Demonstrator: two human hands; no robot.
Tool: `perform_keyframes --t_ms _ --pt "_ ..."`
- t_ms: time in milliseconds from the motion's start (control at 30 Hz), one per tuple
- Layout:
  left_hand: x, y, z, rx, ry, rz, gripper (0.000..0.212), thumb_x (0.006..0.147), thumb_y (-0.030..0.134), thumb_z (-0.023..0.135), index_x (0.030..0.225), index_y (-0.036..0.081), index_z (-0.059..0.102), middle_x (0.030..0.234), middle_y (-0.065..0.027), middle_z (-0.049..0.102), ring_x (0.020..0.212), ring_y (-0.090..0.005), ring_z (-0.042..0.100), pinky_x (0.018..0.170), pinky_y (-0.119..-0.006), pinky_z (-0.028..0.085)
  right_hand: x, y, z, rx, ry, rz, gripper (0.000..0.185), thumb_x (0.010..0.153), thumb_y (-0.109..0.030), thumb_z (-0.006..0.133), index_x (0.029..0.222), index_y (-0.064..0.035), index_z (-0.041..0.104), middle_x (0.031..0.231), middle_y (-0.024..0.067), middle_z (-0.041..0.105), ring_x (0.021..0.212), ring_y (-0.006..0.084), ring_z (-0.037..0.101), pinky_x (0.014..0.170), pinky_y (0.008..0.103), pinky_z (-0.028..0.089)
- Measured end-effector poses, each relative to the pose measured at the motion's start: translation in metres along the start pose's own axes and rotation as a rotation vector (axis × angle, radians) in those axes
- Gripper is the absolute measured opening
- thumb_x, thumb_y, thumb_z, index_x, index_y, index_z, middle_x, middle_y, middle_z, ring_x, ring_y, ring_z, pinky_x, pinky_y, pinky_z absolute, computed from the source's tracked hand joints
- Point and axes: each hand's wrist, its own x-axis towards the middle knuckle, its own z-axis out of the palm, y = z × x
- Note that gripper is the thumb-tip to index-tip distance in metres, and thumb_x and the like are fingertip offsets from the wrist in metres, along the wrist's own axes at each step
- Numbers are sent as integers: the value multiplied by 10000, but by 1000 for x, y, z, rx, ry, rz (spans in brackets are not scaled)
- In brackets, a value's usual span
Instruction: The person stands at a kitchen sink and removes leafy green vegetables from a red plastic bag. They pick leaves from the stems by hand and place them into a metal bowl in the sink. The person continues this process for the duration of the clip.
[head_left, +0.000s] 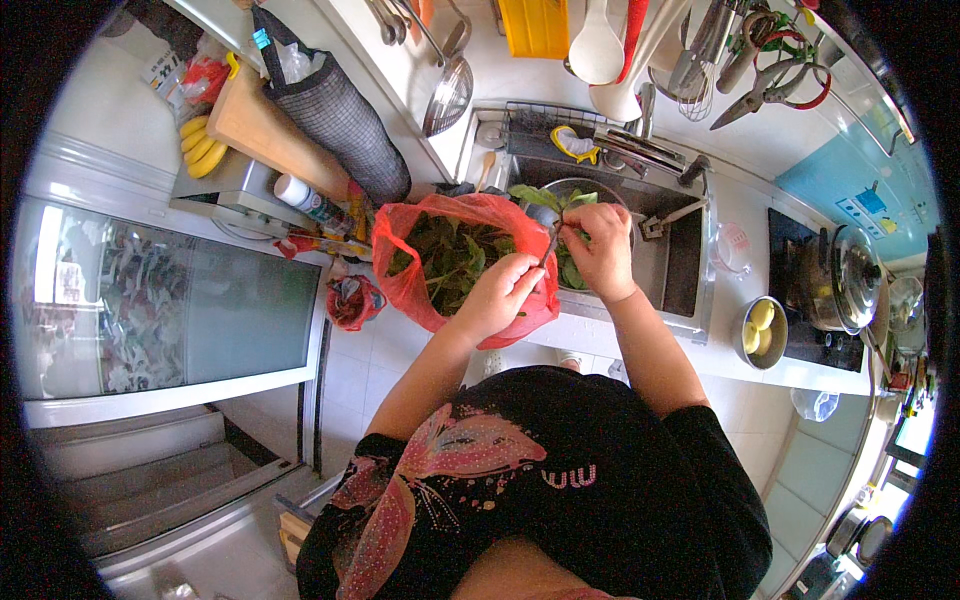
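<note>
A sprig of leafy greens (546, 198) on a dark stem is held between both hands, above the sink's near left corner. My left hand (501, 292) pinches the lower end of the stem. My right hand (600, 244) grips it higher up, just below the leaves. Left of the hands, a red plastic bag (395, 281) stands open, filled with more leafy greens (450, 255). Behind my right hand a round bowl (581, 184) sits in the sink, partly hidden. Some picked leaves (570, 271) show below the hand.
The steel sink (679, 262) has a faucet (637, 150) at its back. To the right are a bowl of yellowish fruit (762, 330), a measuring cup (731, 247) and a lidded pot (840, 277) on the cooktop. Scissors (772, 86) and a skimmer (450, 94) hang above. A small red-lined bin (352, 300) stands left.
</note>
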Motion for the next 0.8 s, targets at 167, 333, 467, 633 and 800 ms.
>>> perform_keyframes --t_ms 167,333,467,633,800 --pt "-3 -1 -4 -17 13 -14 126 1046 130 596 1071 11 626 894 -72 645 764 -182 624 704 -314 506 -9 44 12 219 63 479 178 882 -193 782 969 -39 760 884 143 744 811 331 724 757 377 567" --pt "-2 7 -22 -558 -72 -417 204 1110 238 485 1103 93 629 893 57 593 725 -17 487 626 -184 385 -24 58 11 -155 -256 405 398 868 -273 770 1237 -134 712 1283 115 681 1223 343 612 1076 473 444" --pt "0 10 -27 -762 -52 -514 259 1114 283 463 1066 83 619 870 43 569 721 -41 492 621 -193 388 -30 56 10 160 -77 429 572 831 -231 812 1348 -58 638 1340 175 644 1280 354 582 1103 426 449" --pt "-1 9 -23 -1076 -87 -546 259 1109 276 460 1072 60 596 845 -16 564 679 -93 487 612 -237 411 -11 31 6 594 -74 384 621 862 -202 836 1406 -35 588 1389 143 626 1307 252 572 1113 374 430" --pt "-4 3 -19 -1246 -163 -530 244 1108 256 485 1100 55 623 880 -16 604 730 -84 537 662 -223 451 -4 18 8 796 -58 472 372 904 -162 817 1231 -35 693 1185 98 728 1133 216 657 1068 331 455"
